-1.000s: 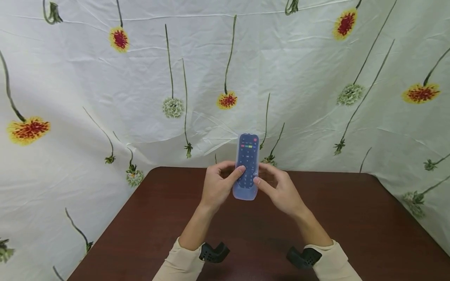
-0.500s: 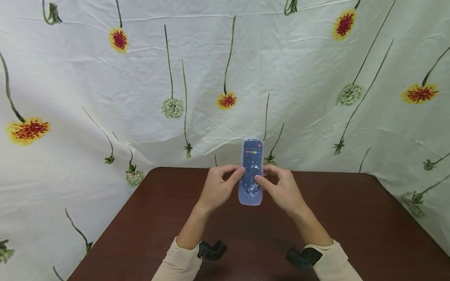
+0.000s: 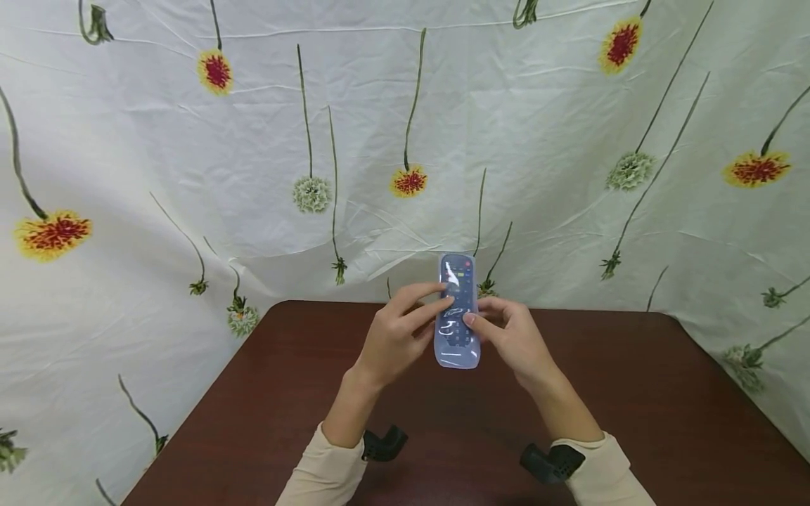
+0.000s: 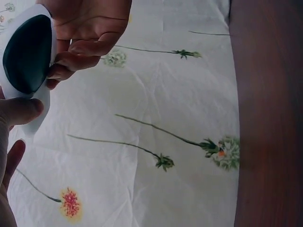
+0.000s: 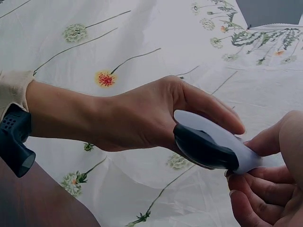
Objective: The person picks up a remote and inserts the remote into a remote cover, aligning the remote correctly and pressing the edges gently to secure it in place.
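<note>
In the head view a dark remote control [image 3: 458, 302] in a translucent bluish cover stands upright between both hands, above the table. My right hand [image 3: 515, 337] pinches its right edge, with the thumb on the front face. My left hand [image 3: 395, 334] grips the left side, two fingertips lying on the button face. Its thumb is hard to make out there. In the left wrist view a digit of the left hand [image 4: 16, 113] presses against the remote control [image 4: 28, 56]. The right wrist view has the remote control [image 5: 208, 146] between the left hand [image 5: 142, 113] and the right hand [image 5: 274, 184].
A dark reddish-brown table [image 3: 468, 436] lies below the hands. Behind it hangs a pale cloth [image 3: 253, 140] printed with flowers. Each wrist bears a black camera mount, one on the left [image 3: 384, 444] and one on the right [image 3: 552, 464].
The remote control has shifted slightly right and down. My left hand has turned: its thumb lay on the front face before, and two fingertips lie there now. The right hand keeps its pinch.
</note>
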Available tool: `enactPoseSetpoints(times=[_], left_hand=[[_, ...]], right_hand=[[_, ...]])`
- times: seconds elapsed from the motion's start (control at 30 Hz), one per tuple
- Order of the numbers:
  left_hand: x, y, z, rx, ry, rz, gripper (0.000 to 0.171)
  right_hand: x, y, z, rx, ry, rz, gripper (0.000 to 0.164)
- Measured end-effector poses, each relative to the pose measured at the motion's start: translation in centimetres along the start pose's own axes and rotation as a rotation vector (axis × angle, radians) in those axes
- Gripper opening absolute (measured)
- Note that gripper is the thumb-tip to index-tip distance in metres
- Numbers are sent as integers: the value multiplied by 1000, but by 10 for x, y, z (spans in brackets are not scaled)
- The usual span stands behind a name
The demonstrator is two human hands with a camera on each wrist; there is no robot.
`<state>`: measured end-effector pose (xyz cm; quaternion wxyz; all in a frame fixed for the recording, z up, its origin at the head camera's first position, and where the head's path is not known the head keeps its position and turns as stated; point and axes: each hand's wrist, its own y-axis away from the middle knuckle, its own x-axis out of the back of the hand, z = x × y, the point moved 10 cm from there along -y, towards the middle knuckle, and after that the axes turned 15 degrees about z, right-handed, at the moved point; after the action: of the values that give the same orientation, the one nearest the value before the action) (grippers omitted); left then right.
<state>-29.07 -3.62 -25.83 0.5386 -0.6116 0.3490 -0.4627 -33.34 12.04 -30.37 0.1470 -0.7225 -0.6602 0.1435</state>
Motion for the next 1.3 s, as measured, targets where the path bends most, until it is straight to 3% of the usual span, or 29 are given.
enactPoseSetpoints(times=[0.13, 0.43, 0.6, 0.8, 1.03, 1.3], left_hand=[[-1, 0, 4, -54, -20, -7, 35], [-1, 2, 2, -75, -74, -46, 34], [1, 1, 1, -61, -59, -35, 33], [2, 1, 0, -47, -30, -38, 34], [2, 0, 1, -50, -17, -43, 33], [5, -1, 1, -46, 8, -21, 33]], right_hand=[[-2, 1, -1, -3, -9, -23, 27], [-3, 0, 2, -25, -7, -28, 27], [0, 0, -2, 21, 10, 33, 27], [3, 2, -10, 103, -18, 87, 39], [3, 4, -20, 198, 29, 25, 28], [5, 6, -26, 277, 109, -78, 30]])
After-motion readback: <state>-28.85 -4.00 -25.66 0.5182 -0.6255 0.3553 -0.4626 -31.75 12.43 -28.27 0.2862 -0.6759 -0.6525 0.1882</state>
